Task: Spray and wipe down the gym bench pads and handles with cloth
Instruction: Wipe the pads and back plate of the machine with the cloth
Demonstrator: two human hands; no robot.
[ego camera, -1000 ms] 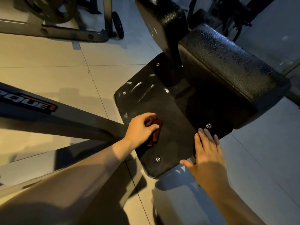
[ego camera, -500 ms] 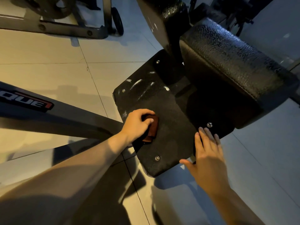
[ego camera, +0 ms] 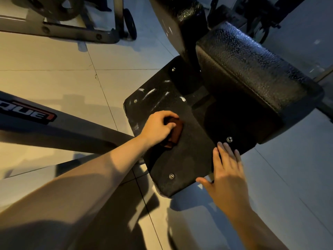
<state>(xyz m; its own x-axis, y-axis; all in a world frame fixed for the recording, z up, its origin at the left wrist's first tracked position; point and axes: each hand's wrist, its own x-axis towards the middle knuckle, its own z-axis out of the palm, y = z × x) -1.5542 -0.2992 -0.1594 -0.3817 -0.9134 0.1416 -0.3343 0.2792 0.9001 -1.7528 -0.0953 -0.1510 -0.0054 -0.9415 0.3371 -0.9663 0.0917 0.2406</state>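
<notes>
A flat black textured bench plate point(ego camera: 189, 159) with metal studs lies low in the middle of the view. My left hand point(ego camera: 158, 128) grips a small reddish-brown cloth point(ego camera: 175, 133) and presses it on the plate's left part. White streaks point(ego camera: 153, 92) mark the plate's far left corner. My right hand point(ego camera: 228, 170) rests flat with straight fingers on the plate's near right edge. A thick black seat pad point(ego camera: 252, 73) rises just behind the plate at the right. No spray bottle is visible.
A grey machine beam with a red-and-white logo point(ego camera: 30, 112) crosses the floor at the left. Another frame with a weight plate and a small wheel point(ego camera: 129, 24) stands at the back left. Pale floor tiles point(ego camera: 54, 56) surround the bench.
My left hand has slid the cloth a little toward the plate's left edge and back. The right hand has stayed on the plate's near edge.
</notes>
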